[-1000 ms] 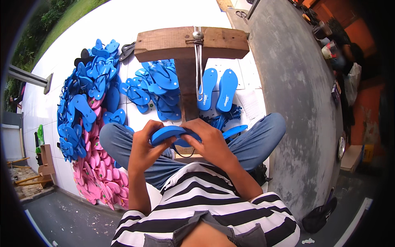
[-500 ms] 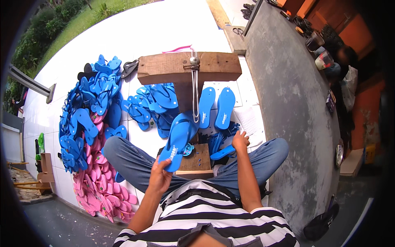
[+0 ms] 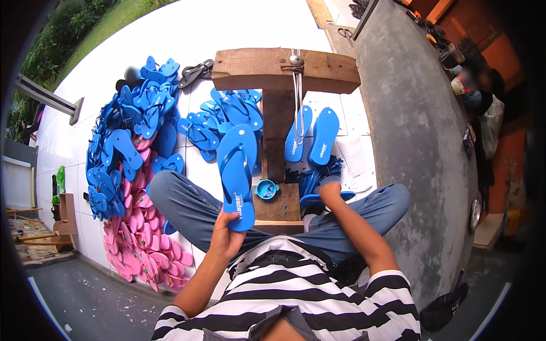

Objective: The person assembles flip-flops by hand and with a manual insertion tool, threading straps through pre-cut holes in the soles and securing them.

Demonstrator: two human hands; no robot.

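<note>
Clock bearings centred on the turquoise two-handled cup [image 3: 266, 190].

Item: blue flip-flop [image 3: 236, 184], thong strap fitted, white lettering near the heel. Raised just beside the cup, between 9 and 10 o'clock; toe end to 12, footbed facing the wearer of the camera.

Left hand [image 3: 227, 238]: at 7 o'clock, closed around the heel end of that flip-flop, thumb on the footbed.

Right hand [image 3: 329, 192]: at 3 o'clock, on a second blue sole [image 3: 345, 195] lying by the right knee; fingers partly hidden, so firmness of grip cannot be told.

Wooden base block [image 3: 284, 207]: beneath the cup, small blue scraps on top.

T-shaped wooden stand [image 3: 244, 69]: 12 o'clock, long metal loop [image 3: 296, 59] hanging from its crossbeam.

Blue sole pair [image 3: 326, 136]: between 1 and 2, side by side.

Blue straps [image 3: 310, 181]: bundled, between 2 and 3.

White sheet [image 3: 354, 156]: 2 o'clock.

Small blue flip-flop heap [image 3: 242, 105]: 11 o'clock.

Large blue flip-flop pile [image 3: 152, 119]: 10 o'clock.

Pink flip-flop pile [image 3: 145, 250]: 8 o'clock.
</note>
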